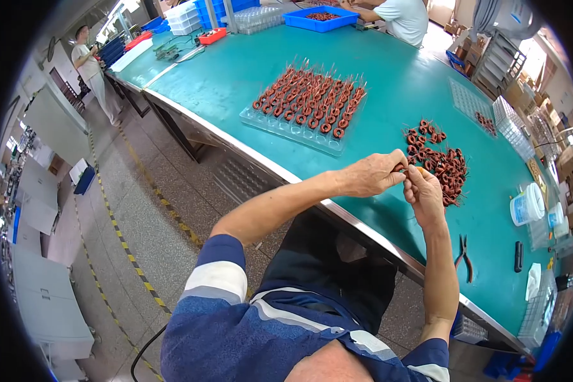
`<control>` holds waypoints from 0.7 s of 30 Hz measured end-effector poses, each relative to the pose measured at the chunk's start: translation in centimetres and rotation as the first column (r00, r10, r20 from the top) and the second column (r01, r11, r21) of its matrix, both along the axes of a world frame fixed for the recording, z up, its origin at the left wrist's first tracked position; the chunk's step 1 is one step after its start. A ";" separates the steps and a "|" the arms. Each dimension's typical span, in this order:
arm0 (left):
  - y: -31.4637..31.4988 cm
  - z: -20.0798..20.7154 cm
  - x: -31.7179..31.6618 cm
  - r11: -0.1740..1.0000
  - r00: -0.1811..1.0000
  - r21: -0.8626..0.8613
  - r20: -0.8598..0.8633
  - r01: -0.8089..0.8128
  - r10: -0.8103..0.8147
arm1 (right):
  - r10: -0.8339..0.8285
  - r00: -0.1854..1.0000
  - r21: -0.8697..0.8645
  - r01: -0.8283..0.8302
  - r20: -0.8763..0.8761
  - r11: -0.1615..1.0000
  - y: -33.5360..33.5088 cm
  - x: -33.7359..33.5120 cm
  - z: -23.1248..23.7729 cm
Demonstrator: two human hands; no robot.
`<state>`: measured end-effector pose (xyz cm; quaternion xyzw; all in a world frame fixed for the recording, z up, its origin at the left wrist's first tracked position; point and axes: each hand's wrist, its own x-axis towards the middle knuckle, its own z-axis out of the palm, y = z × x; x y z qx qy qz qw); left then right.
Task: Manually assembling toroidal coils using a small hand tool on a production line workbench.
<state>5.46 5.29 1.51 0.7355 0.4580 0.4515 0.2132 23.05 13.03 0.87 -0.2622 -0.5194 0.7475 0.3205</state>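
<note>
Both hands meet over the near edge of the green table. A small copper-wound ring coil point(399, 168) is pinched between their fingertips, partly covered by them. My left hand point(374, 175) grips it from the left, and my right hand point(425, 192) closes on it from the right. Right beside my right hand lies a loose pile of similar coils point(452, 172). Farther left, a transparent plastic tray point(293, 139) bears rows of coils point(312, 105) with their wire ends pointing up.
Pliers point(466, 258) and a black tool point(519, 256) lie to the right, near a white tub point(527, 205). Another transparent tray point(468, 102) holds a few coils. At the far side stands a blue bin point(321, 24), beside a seated person point(401, 19). Another person point(90, 63) stands far left.
</note>
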 end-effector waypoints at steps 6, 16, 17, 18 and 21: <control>-0.5 3.0 -1.3 0.983 0.954 -0.161 -0.269 0.090 -0.132 | 0.113 0.993 -0.110 -0.109 0.034 0.988 0.5 0.2 0.1; -0.4 -0.8 1.0 0.963 0.753 -0.136 0.652 0.231 -0.089 | -0.366 0.920 0.516 0.246 0.143 0.820 -2.3 -0.5 2.1; -0.7 -1.4 1.1 0.962 0.666 -0.060 0.733 0.265 -0.138 | -0.336 0.930 0.501 0.221 0.150 0.837 -2.1 -0.8 2.1; -0.8 -1.7 1.1 0.964 0.628 -0.068 0.770 0.259 -0.115 | -0.257 0.964 0.418 0.208 0.065 0.884 -1.6 -1.4 1.7; -1.1 -2.2 1.7 0.940 0.515 -0.124 0.855 0.318 -0.061 | -0.173 0.982 0.337 0.139 0.071 0.931 -1.0 -0.7 0.9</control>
